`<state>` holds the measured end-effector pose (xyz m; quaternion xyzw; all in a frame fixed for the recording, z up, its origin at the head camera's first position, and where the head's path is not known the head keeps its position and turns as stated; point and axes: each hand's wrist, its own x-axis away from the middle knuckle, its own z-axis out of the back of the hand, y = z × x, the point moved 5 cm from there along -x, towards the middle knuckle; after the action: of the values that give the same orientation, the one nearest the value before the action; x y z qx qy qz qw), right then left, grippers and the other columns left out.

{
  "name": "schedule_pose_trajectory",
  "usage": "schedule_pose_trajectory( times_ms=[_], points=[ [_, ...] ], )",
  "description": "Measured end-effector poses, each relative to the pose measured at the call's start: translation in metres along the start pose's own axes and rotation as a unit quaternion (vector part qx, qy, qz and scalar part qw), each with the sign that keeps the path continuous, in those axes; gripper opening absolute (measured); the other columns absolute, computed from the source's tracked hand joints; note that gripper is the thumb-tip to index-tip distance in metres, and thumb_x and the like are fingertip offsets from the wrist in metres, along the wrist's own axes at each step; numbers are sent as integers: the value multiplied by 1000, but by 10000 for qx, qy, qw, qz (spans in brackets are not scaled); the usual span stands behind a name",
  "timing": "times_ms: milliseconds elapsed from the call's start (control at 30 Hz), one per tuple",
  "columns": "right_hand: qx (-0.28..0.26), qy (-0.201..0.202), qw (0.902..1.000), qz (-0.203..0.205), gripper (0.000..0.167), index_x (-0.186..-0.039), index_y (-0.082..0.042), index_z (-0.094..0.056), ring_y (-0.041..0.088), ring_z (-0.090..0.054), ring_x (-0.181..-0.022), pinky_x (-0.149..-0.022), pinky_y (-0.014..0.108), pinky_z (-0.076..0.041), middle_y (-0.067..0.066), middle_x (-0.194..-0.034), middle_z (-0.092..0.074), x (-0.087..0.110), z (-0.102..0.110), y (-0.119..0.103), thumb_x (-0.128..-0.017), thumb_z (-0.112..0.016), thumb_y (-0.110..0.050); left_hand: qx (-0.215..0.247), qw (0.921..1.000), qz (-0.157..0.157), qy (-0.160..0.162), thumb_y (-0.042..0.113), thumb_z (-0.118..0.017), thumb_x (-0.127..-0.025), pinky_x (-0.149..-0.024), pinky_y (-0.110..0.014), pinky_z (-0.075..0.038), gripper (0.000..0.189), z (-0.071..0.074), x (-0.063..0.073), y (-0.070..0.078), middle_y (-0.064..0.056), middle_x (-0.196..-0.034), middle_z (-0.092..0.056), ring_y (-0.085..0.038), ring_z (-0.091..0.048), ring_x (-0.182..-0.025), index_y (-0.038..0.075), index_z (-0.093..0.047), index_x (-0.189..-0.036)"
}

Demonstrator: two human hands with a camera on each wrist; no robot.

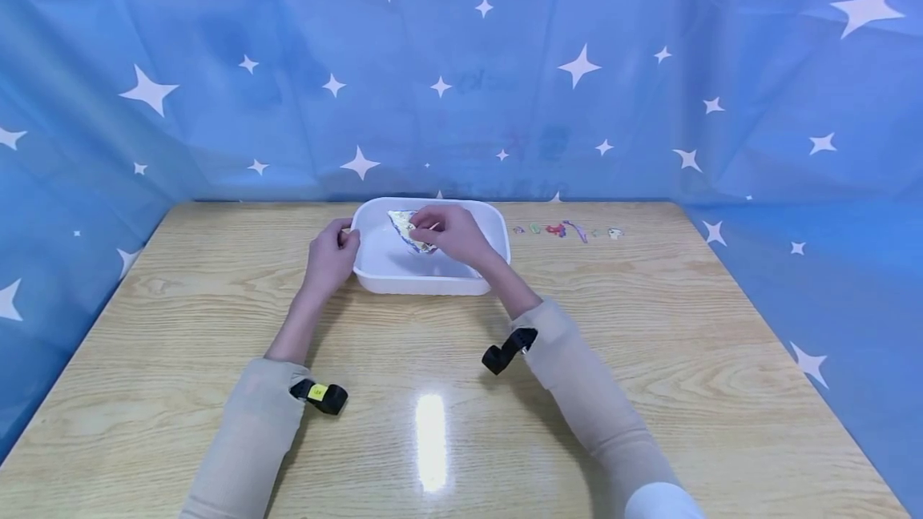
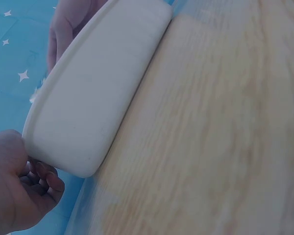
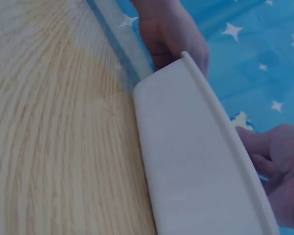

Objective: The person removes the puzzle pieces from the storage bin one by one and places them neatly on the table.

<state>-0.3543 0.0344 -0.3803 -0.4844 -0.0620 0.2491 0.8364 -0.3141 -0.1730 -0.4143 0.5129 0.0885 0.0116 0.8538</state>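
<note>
A white plastic tray (image 1: 425, 285) with raised walls stands at the back of the table. My left hand (image 1: 332, 257) grips its left end, with fingers curled at the outer wall; in the left wrist view that hand (image 2: 19, 183) is at the tray's near corner. Over the tray's inside, my right hand (image 1: 453, 232) pinches a flat, crinkly, roughly triangular piece (image 1: 402, 223), yellowish with a blue edge. Fingers cover its right part. From the right wrist, only a bit of the yellow-and-blue piece (image 3: 241, 120) shows above the rim, beside the right hand (image 3: 279, 166).
To the right of the tray lies a row of several small colourful flat pieces, among them a red one (image 1: 555, 230), a purple strip (image 1: 577, 231) and a whitish one (image 1: 615, 234). A blue curtain with white stars (image 1: 461, 102) hangs behind the wooden table (image 1: 389, 367).
</note>
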Motion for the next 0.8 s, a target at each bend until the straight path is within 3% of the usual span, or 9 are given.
schedule_pose_trajectory(
  times_ms=[200, 367, 800],
  points=[
    [-7, 364, 9990, -271, 18, -108, -5, -75, 19, -71, -81, -73, 33, -58, 7, -94, -74, 13, 21, 3, -93, -75, -15, 16, 10000, -2, -23, 16, -47, -106, -58, -23, -42, 40, 1, 0, 1, -12, -89, -54, -18, -49, -71, -7, -54, -138],
    [-374, 627, 9956, -586, 21, -113, -5, -74, 22, -71, -82, -77, 40, -59, 10, -98, -74, 26, 40, 3, -94, -74, -14, 48, 10000, -2, -53, 16, -46, -106, -58, -23, -42, 42, 2, 1, 0, -11, -88, -54, -18, -48, -71, -8, -52, -139],
    [-864, 1328, 9816, -1066, 25, -118, 2, -70, 20, -68, -88, -78, 34, -59, 18, -107, -69, 51, 88, 25, -97, -69, -12, 46, 10000, -27, -60, 17, -46, -106, -58, -24, -41, 42, 1, 3, 2, -10, -87, -53, -18, -48, -70, -8, -53, -138]
  ],
)
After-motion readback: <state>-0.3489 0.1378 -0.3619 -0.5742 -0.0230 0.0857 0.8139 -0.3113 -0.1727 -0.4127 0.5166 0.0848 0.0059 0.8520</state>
